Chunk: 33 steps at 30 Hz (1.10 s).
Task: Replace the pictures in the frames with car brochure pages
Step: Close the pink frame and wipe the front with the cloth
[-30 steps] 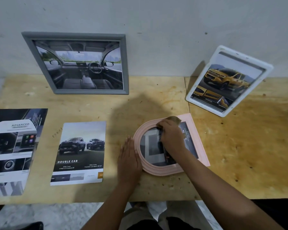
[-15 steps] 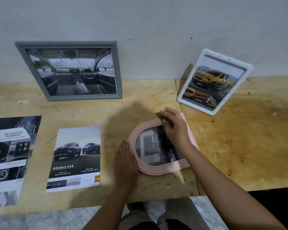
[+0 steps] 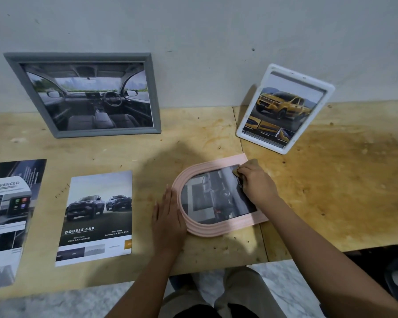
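- The person's pale trousers show nearest, below the pink frame and past the table's near edge.
- The pink frame lies flat on the wooden table, with its arched end pointing left. A dark car page shows inside its opening.
- The left hand lies palm down on the table with straight fingers held together. Its side touches the frame's curved left edge.
- The right hand rests over the frame's far right corner, well apart from the left hand. Its curled fingers pinch a small tan piece against the page corner. What that piece is cannot be told.
- Left of the frame, beyond the left hand, a brochure page marked "DOUBLE CAB" lies flat, showing two dark pickups.
- Further left of the frame, a second brochure sheet marked "ADVANCED" lies at the picture's edge.
- Beyond the frame to the right, a white frame with a yellow pickup page leans against the wall.
- Beyond the frame to the left, a grey frame with a car cabin picture leans against the same wall.
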{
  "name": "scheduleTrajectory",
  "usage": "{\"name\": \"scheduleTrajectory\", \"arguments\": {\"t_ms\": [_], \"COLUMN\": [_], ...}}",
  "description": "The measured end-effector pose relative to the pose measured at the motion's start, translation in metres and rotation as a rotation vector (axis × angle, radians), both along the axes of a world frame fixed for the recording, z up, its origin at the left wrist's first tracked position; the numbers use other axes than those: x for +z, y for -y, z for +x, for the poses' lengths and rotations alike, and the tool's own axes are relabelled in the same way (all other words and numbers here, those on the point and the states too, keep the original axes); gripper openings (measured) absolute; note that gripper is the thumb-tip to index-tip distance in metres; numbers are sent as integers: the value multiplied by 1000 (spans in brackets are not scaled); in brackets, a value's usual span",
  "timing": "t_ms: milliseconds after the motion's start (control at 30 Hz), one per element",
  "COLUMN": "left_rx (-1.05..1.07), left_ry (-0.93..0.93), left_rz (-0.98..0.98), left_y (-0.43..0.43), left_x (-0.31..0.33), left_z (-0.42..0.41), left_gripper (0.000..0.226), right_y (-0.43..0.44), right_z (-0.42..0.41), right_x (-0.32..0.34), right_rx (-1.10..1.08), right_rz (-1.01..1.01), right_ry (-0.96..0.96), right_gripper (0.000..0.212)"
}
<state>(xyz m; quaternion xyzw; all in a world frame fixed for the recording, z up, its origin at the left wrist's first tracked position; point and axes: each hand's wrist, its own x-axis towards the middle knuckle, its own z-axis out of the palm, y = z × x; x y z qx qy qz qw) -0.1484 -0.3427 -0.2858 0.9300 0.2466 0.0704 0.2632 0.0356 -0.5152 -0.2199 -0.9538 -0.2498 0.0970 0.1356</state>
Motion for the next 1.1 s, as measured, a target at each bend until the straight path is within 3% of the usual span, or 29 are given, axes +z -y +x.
{"name": "scheduleTrajectory", "arguments": {"t_ms": [267,567,733,833,933,1033,1100], "left_rx": [27,30,23,17,16,13,10], "left_ry": [30,20,12,8,10,15,22], "left_rz": [-14,-6,11,3,-18,-17,-10], "left_y": [2,3,4,4,2,1,2], "left_x": [2,0,2,1,0,0,0], "left_z": [1,2,1,0,-1,-1,0], "left_gripper": [58,58,59,60,60,58,56], "right_y": [24,41,27,13,1,-1,3], "right_z": [-28,-109,-134,-148,-146,-123,-100], "right_x": [10,-15,-24,-26,-14,6,12], "right_rx": [-147,-289,-290,-178,-71,-293,-455], "right_rz": [-54,198,214,233,409,653,698], "right_ry": [-42,163,122,36,-70,-95,-37], "right_gripper": [28,35,38,33,31,27,25]}}
